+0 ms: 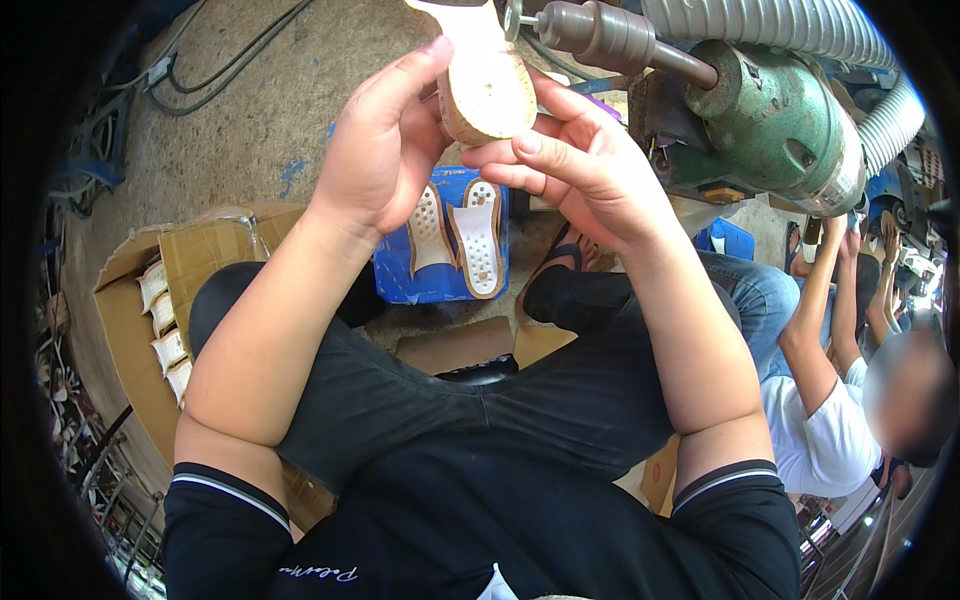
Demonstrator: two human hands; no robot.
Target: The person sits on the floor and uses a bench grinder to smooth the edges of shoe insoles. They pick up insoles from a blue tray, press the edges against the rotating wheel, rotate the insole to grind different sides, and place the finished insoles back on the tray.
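A pale cork-edged shoe insole (487, 85) is held up at the top of the view, its rounded heel end toward me. My left hand (385, 140) grips its left edge, thumb on the upper face. From the right, my right hand (590, 160) holds the heel edge with bent fingers, some of them behind the piece. Close to the insole's right side is the small round grinding head (513, 20) of a green motor (770, 125). Whether the two touch I cannot tell. Below my hands, two perforated insoles (481, 250) lie on a blue stool (400, 288).
At the left, a cardboard box (205, 260) contains several pale pieces (160, 310). A grey ribbed hose (770, 22) runs over the motor. Black cables (230, 75) lie on the concrete floor. A co-worker in a white shirt (830, 435) sits at the right.
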